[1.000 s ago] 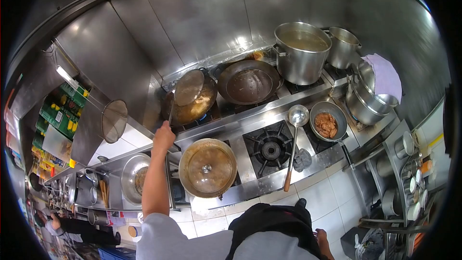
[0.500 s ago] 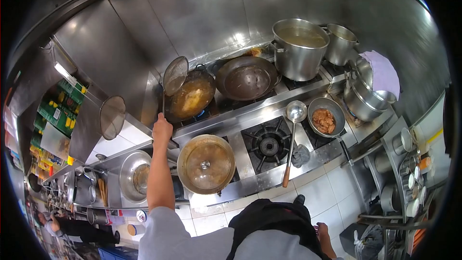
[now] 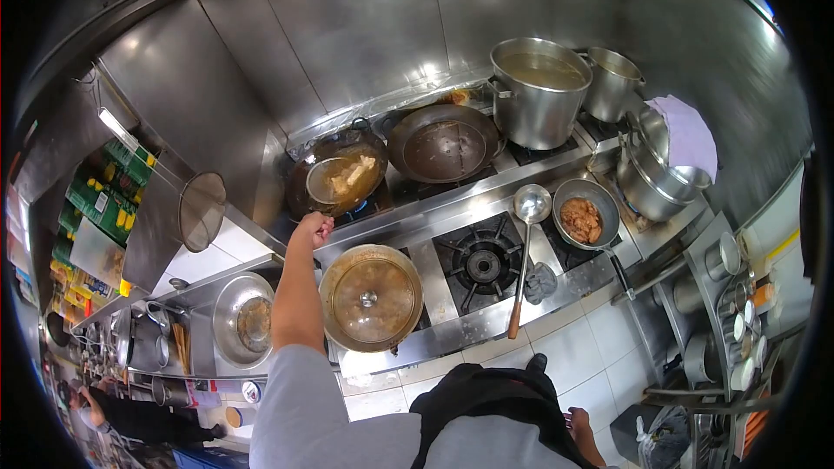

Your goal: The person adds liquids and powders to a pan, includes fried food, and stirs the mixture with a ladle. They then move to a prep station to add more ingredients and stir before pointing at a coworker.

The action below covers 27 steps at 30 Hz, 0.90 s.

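Right hand (image 3: 580,424) half hidden behind apron (image 3: 486,404). Skimmer handle hidden in left hand (image 3: 314,228). Shelf boxes (image 3: 97,200) blurry.

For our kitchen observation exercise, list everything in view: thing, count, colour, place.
Wok: one, dark, back left burner, with broth and pale pieces.
Skimmer: one, metal, in that wok.
Empty wok: one, dark, back centre.
Stockpots: two, steel, back right.
Lidded pot: one, brownish, front left.
Ladle: one, steel, wooden handle, beside the free burner.
Small pan: one, brown food, right.
Left hand: grips the skimmer handle.
Right hand: low, at the person's side.
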### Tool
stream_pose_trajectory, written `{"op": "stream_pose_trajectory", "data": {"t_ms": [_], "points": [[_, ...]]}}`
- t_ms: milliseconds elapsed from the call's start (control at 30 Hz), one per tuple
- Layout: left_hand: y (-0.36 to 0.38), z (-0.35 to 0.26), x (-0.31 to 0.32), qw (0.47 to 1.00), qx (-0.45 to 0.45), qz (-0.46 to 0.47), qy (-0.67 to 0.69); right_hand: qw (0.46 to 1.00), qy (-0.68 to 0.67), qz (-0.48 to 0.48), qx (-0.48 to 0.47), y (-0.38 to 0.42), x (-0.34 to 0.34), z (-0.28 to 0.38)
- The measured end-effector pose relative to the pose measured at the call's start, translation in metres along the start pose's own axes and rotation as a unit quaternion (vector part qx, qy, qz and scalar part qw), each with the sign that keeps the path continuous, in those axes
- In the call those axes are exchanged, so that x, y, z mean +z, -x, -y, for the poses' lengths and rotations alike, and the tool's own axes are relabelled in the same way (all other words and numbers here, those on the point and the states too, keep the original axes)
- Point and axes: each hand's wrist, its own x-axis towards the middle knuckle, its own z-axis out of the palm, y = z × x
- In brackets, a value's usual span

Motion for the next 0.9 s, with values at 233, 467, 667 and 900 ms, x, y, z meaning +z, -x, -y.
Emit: {"op": "stream_pose_trajectory", "data": {"t_ms": [233, 467, 667, 900], "points": [[-0.004, 0.002, 0.021, 0.988, -0.045, 0.084, 0.122, 1.000, -0.020, 0.001, -0.013, -0.001, 0.009, 0.004], [0.022, -0.004, 0.028, 0.989, 0.078, -0.097, -0.079, 1.000, -0.007, 0.004, -0.014, 0.001, 0.009, -0.004], [-0.006, -0.006, 0.010, 0.879, 0.171, -0.217, -0.389, 1.000, 0.030, -0.004, 0.006, 0.000, 0.009, -0.003], [0.038, -0.012, 0.035, 0.789, 0.198, -0.319, -0.486, 1.000, -0.016, 0.001, -0.004, -0.017, 0.007, 0.002]]}}
